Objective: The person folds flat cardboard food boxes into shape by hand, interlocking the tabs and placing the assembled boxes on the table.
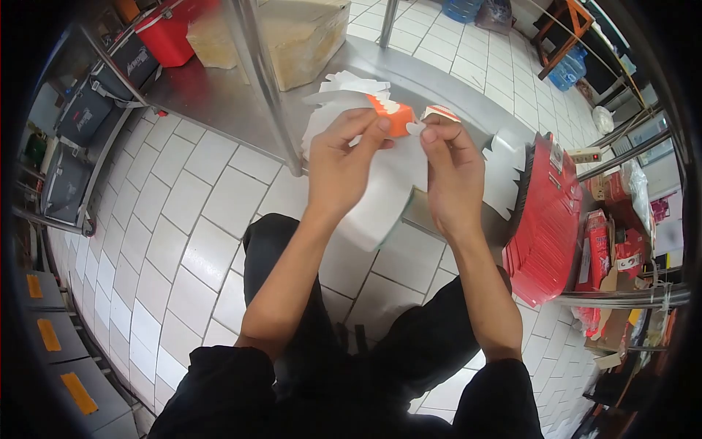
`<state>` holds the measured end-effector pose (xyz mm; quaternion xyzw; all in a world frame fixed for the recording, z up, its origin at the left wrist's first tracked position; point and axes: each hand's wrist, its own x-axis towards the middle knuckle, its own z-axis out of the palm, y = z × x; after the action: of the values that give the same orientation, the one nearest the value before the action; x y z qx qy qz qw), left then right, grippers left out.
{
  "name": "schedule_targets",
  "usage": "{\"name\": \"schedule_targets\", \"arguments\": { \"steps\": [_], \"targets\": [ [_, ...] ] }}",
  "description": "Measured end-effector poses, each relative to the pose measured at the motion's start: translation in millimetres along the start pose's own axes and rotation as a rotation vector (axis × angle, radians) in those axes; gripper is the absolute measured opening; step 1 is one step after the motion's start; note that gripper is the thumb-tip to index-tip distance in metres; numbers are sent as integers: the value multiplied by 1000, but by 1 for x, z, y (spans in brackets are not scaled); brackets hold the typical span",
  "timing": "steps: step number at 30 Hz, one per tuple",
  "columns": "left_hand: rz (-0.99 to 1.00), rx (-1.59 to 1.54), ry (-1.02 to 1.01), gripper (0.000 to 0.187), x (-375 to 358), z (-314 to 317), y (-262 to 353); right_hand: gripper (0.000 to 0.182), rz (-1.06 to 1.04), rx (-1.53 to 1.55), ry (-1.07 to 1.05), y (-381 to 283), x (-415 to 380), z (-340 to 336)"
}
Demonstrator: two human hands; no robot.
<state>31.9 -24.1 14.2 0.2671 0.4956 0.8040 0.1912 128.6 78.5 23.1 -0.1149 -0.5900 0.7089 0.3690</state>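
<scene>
My left hand [340, 157] pinches, between thumb and fingers, a folded orange-and-white paperboard piece [393, 118] with a scalloped white pattern. My right hand [455, 172] has its thumb and fingertips closed on a small white flap of the same piece, just to the right. Another orange-striped white part [441, 112] shows behind the right fingertips. Beneath both hands spreads a broad white sheet [376, 208], its lower edge hanging over the floor. More white cut sheets [347, 82] lie behind the left hand on the metal table [274, 106].
To the right stands a thick stack of red printed paperboard [545, 216], with white notched sheets [504, 168] beside it. A metal post [257, 73] rises near the left hand. A wrapped block [307, 40] and red bin [164, 35] sit at the back. Cluttered shelves [629, 296] line the right.
</scene>
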Motion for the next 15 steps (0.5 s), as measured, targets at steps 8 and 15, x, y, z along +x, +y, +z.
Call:
{"name": "schedule_targets", "arguments": {
  "steps": [8, 15],
  "targets": [
    [142, 112, -58, 22, -5, 1, -3, 9, -145, -61, -81, 4, -2, 2],
    [123, -63, -30, 17, -4, 2, -3, 9, 133, 139, -57, -5, -6, 5]
  ]
}}
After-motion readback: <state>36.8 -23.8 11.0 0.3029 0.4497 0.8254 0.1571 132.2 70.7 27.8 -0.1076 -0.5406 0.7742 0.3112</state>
